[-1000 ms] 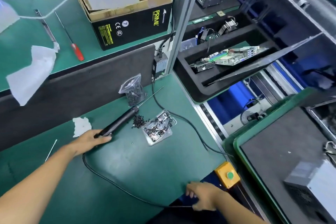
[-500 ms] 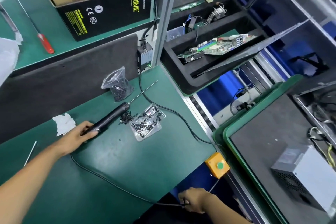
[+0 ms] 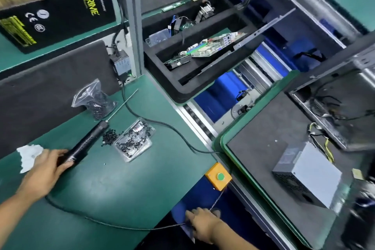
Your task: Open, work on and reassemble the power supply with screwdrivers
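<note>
A black electric screwdriver [image 3: 87, 142] with a long thin bit lies on the green bench, pointing up and right. My left hand [image 3: 47, 168] grips its rear end. Its black cable [image 3: 113, 224] loops across the mat to the bench's front edge, where my right hand [image 3: 203, 223] pinches it. The grey power supply [image 3: 308, 172] stands on a dark mat at the right, with yellow and black wires behind it. Loose black screws [image 3: 109, 138] and a clear tray of screws [image 3: 134, 140] lie beside the screwdriver.
A clear bag of screws [image 3: 95, 101] sits by the dark partition. An orange box with a green button [image 3: 218, 176] is at the bench corner. A black tray [image 3: 182, 91] holds circuit boards behind. A black cardboard box [image 3: 56, 12] stands on the upper shelf. White paper [image 3: 28, 156] lies at left.
The view has swung right, bringing the power supply further into view. My left hand stays on the screwdriver; my right hand still holds the cable at the bench edge.
</note>
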Demonstrator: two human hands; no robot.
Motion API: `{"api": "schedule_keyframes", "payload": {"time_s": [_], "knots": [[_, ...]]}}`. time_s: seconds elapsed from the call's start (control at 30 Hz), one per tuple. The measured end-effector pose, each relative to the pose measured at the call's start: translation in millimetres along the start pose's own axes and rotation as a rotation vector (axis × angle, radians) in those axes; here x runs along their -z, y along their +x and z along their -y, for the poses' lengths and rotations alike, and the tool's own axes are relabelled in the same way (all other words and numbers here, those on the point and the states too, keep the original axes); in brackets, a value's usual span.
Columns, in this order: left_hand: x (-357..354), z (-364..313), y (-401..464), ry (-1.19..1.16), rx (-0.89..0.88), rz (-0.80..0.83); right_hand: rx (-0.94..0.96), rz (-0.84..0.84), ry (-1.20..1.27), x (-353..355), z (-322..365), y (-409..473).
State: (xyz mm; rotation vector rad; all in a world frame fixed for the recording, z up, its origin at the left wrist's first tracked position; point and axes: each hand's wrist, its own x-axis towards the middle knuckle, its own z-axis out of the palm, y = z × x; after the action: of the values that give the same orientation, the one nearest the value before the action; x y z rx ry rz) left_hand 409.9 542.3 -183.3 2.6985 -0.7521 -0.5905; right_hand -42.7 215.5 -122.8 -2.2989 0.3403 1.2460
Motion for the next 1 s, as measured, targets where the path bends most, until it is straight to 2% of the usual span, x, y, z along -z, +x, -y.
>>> {"api": "schedule_keyframes", "payload": {"time_s": [0.1,0.2,0.3,0.37,0.43,0.5,0.57,0.67,0.7,0.73,0.83,0.9,1.0], "knots": [[5,-31,5,0.09,-0.027,-0.094,0.035,-0.165,0.012,11,-4,-9],[10,-119,15,0.105,-0.141,-0.122,0.093,-0.35,-0.037,39,-21,-28],[-2,-256,9,0.021,-0.478,-0.08,0.075,-0.626,-0.058,85,-55,-63],[-11,-357,-3,-0.069,-0.661,-0.051,0.034,-0.895,-0.051,117,-85,-94],[-25,-454,-16,-0.143,-0.8,-0.022,-0.059,-1.133,-0.032,142,-121,-129],[-43,-543,-28,-0.144,-0.886,0.011,-0.211,-1.297,0.019,155,-163,-164],[-64,-615,-38,-0.13,-0.916,0.04,-0.386,-1.492,0.232,159,-211,-195],[-96,-692,-46,-0.156,-0.906,0.159,-0.652,-1.742,0.767,146,-291,-234],[-105,-709,-46,-0.132,-0.887,0.19,-0.754,-1.726,0.848,136,-319,-243],[-112,-721,-43,-0.095,-0.869,0.214,-0.846,-1.64,0.872,125,-345,-248],[-127,-735,-29,-0.007,-0.785,0.23,-0.938,-1.145,0.792,91,-399,-247],[-129,-733,-21,0.011,-0.709,0.259,-0.952,-0.902,0.638,74,-413,-236],[-130,-726,-17,-0.055,-0.69,0.264,-0.891,-0.881,0.522,64,-421,-222]]}}
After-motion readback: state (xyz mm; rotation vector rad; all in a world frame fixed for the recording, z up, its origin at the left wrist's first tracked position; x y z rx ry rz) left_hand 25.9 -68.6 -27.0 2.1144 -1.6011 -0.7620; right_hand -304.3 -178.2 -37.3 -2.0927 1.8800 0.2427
